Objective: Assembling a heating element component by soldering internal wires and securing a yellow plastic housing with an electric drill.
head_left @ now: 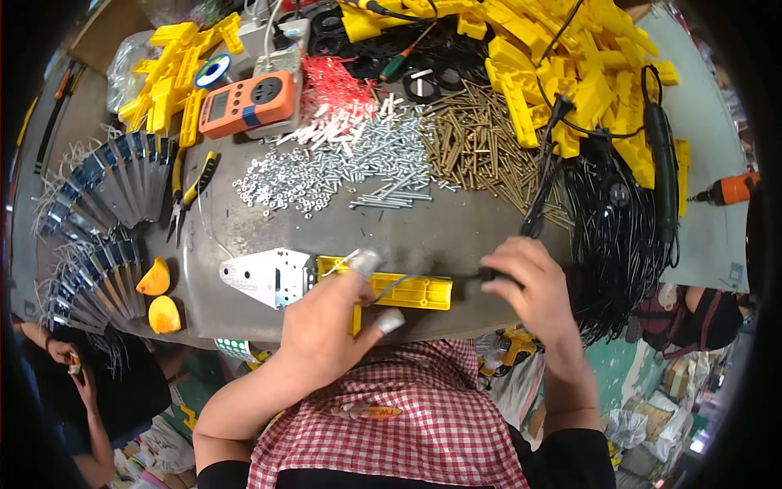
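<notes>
My left hand (330, 314), with taped fingertips, presses down on a long yellow plastic part (407, 289) lying near the table's front edge. A grey metal plate (265, 277) with holes is joined to the yellow part's left end. My right hand (529, 285) grips a black tool handle (493, 275) whose thin shaft points left onto the yellow part. A black cable (542, 187) runs up from that hand toward the back of the table.
Piles of silver screws (358, 163), brass screws (476, 147) and yellow plastic parts (562, 57) fill the back. An orange meter (248, 102), pliers (191, 191), metal plate stacks (106, 204) and black cables (619, 236) lie around. Another person's hands (65, 359) are at the lower left.
</notes>
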Tool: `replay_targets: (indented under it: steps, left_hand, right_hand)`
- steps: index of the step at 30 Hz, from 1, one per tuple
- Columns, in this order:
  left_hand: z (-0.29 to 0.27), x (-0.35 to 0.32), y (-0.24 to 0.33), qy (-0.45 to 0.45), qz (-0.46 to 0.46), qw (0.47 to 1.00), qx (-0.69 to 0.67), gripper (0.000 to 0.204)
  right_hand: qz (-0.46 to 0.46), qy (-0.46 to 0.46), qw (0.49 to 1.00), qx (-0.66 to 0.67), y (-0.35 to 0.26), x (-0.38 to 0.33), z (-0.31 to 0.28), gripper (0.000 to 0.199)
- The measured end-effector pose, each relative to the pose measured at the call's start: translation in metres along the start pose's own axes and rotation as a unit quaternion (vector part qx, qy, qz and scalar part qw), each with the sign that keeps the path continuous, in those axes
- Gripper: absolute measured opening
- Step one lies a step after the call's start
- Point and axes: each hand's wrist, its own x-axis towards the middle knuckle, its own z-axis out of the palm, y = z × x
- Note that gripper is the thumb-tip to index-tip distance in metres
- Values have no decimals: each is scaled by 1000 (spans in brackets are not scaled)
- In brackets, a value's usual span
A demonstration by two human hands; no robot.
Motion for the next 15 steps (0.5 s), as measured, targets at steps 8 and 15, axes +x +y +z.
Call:
replay_targets:
  steps: [8, 15]
  left_hand:
    - [-4, -6, -11, -94, 34, 992, 78, 59]
    - [6, -3, -8, -80, 110, 949, 285, 45]
  right_hand:
    - [35, 72, 996, 42, -5, -12, 43, 32]
    - [-30, -49, 992, -110, 2, 12, 30, 25]
